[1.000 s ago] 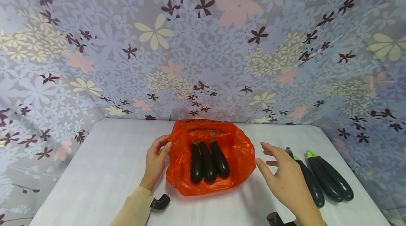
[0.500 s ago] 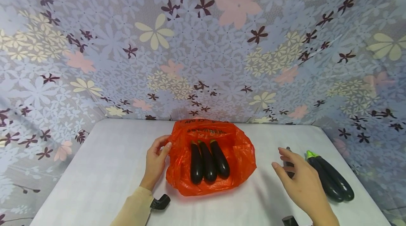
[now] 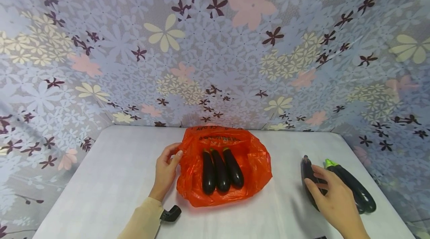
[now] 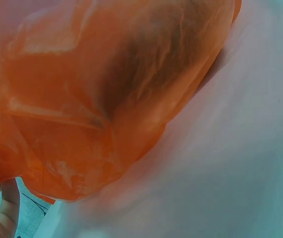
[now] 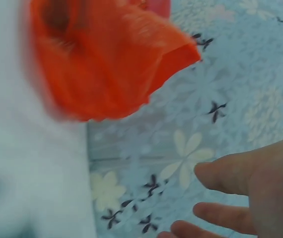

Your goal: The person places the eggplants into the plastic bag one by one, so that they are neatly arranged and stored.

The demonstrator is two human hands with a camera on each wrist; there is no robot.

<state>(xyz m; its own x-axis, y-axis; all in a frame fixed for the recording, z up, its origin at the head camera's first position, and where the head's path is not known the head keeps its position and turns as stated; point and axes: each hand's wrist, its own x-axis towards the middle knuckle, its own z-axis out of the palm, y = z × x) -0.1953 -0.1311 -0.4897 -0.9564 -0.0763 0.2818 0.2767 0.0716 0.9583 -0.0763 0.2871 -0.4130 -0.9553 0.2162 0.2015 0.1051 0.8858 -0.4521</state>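
Note:
A red plastic bag lies with its mouth spread, and three dark eggplants rest side by side in it. At the bag's left rim, my left hand pinches the plastic between thumb and fingers; the left wrist view shows some of its fingers against the bag. My right hand is over an eggplant on the right side, partly covering it. Its thumb and fingers are spread and hold nothing, as the right wrist view also shows. Whether they touch that eggplant, I cannot tell.
Two more eggplants lie together beyond my right hand, partly hidden by it. All stand on a white-covered table. Flower-patterned cloth rises behind and at both sides. A black wrist device sits at my left wrist.
My right hand has moved right, away from the bag's right edge, to the nearest loose eggplant. My left hand and the bag have stayed in place.

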